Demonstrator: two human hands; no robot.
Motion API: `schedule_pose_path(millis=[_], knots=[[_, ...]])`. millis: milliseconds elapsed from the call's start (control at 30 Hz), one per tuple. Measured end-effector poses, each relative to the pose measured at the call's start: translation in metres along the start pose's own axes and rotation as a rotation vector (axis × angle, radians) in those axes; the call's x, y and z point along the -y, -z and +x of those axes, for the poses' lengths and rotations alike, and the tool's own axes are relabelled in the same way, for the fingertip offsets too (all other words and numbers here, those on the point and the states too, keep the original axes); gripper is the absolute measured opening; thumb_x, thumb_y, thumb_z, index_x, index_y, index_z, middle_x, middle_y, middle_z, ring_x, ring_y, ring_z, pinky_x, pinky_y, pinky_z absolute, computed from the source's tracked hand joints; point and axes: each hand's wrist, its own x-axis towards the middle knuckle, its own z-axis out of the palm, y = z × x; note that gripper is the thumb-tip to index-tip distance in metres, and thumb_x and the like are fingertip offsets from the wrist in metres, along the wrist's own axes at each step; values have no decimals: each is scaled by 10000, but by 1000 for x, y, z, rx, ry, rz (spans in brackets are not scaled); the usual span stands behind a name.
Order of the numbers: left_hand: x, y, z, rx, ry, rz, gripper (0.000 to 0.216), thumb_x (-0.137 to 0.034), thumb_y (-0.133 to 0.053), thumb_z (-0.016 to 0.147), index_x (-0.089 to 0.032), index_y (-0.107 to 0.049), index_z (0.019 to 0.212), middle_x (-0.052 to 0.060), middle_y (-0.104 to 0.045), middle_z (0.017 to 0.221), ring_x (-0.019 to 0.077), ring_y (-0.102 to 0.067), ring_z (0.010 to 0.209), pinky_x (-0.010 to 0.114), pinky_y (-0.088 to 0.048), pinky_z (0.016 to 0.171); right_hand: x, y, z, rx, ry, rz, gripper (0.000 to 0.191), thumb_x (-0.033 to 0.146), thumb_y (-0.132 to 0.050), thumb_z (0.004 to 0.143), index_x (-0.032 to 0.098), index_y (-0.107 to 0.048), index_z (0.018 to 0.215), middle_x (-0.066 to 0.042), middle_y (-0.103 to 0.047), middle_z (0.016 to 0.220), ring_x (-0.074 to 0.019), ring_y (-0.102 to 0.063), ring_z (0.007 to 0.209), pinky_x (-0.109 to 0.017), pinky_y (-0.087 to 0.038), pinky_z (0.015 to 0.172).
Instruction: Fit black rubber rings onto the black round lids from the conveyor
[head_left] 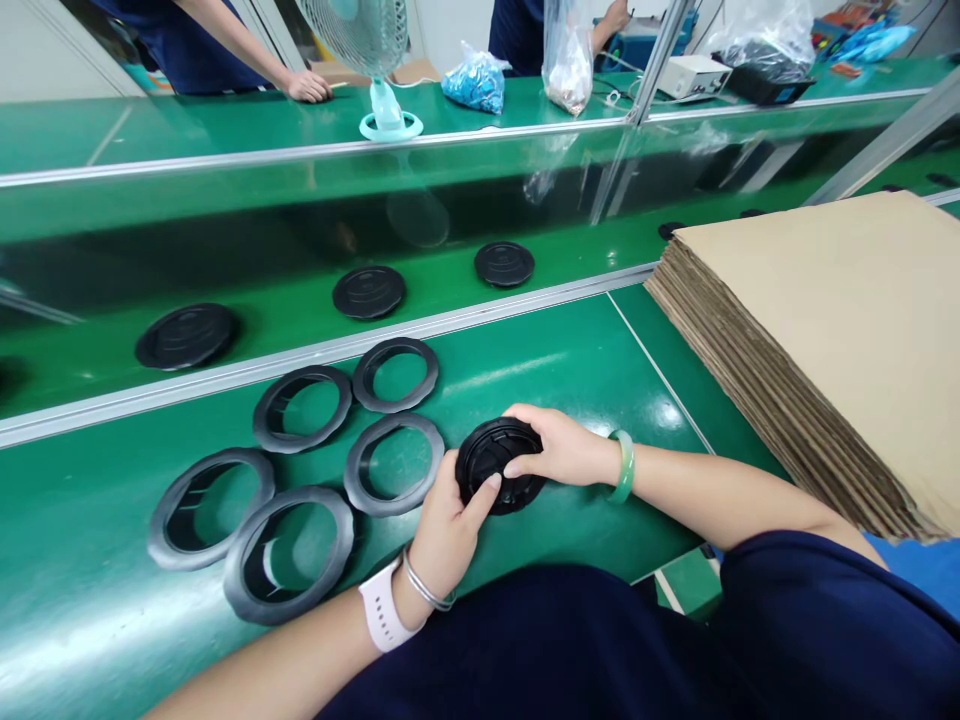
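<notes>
A round black plastic disc (491,455) rests on the green table just in front of me, and both hands grip it. My left hand (448,525) holds its near-left rim, thumb pressed on the top. My right hand (559,447) curls over its far-right edge, fingers bent onto the disc. To the left lie several dark grey plastic rings (394,463) flat on the table, the nearest one almost touching my left hand.
A tall stack of flat cardboard sheets (825,330) fills the right side. Beyond a metal rail, black discs (369,291) lie on the conveyor belt. Across it are a small fan (379,60), bags of parts (474,80), and other people's arms (304,85).
</notes>
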Motion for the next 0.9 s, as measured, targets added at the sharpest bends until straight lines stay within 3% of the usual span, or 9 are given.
schedule_pose_path(millis=[200,367,433,500,567,700,733,800,900], knots=[[1,1,1,6,2,0,276,-415,-564,930,-205,-527,1104,48,-614,1041,240,-575,997,369,-466,894,-8,-2,1,-31,4,37,394,150,-815,705,188,-598,1031,-15,-662,989,-215,-631,934,-341,-495,840],[2,1,1,6,22,-92,384,-502,-560,915,-214,-521,1165,80,-611,1158,279,-562,1117,410,-472,950,-23,0,11,103,-74,265,477,334,-891,613,165,-617,965,-13,-661,934,-210,-620,891,-330,-502,816],[3,0,0,51,83,-217,491,-567,-538,908,-214,-458,1239,103,-629,1153,293,-604,1079,426,-514,891,-24,8,18,149,-141,384,526,365,-906,574,157,-617,960,-20,-667,929,-208,-624,872,-335,-509,816],[4,-1,0,110,161,-347,589,-629,-496,905,-204,-368,1291,120,-667,1073,292,-666,943,430,-547,792,-20,27,29,104,-165,402,540,372,-906,563,150,-618,963,-32,-671,941,-213,-628,876,-352,-507,844],[5,-3,0,144,193,-413,629,-662,-468,902,-193,-320,1294,127,-691,1008,280,-691,841,426,-552,746,-13,60,43,-71,-105,236,497,368,-881,592,147,-626,957,-37,-669,950,-226,-625,898,-372,-494,881],[7,-5,0,156,166,-392,578,-649,-472,906,-191,-350,1237,121,-699,971,259,-696,827,404,-546,752,-10,144,79,-698,62,-423,361,308,-727,756,157,-624,1068,-68,-657,1036,-262,-599,994,-425,-456,962],[7,-6,-1,161,165,-388,557,-637,-473,911,-193,-357,1227,115,-700,960,253,-697,825,398,-544,752,-15,161,88,-770,43,-572,377,286,-671,812,162,-600,1161,-88,-645,1120,-267,-582,1066,-432,-432,1004],[8,-7,-2,172,160,-389,520,-615,-474,919,-196,-371,1209,104,-701,945,243,-697,821,386,-541,750,-31,185,102,-699,-63,-799,473,278,-629,864,159,-531,1312,-139,-567,1314,-293,-485,1250,-458,-357,1092],[8,-8,-2,177,149,-400,502,-611,-479,916,-195,-395,1184,95,-699,928,235,-696,812,370,-539,742,-58,191,111,-579,-153,-886,604,337,-643,880,138,-454,1419,-193,-341,1519,-378,-218,1434,-581,-223,1143]])
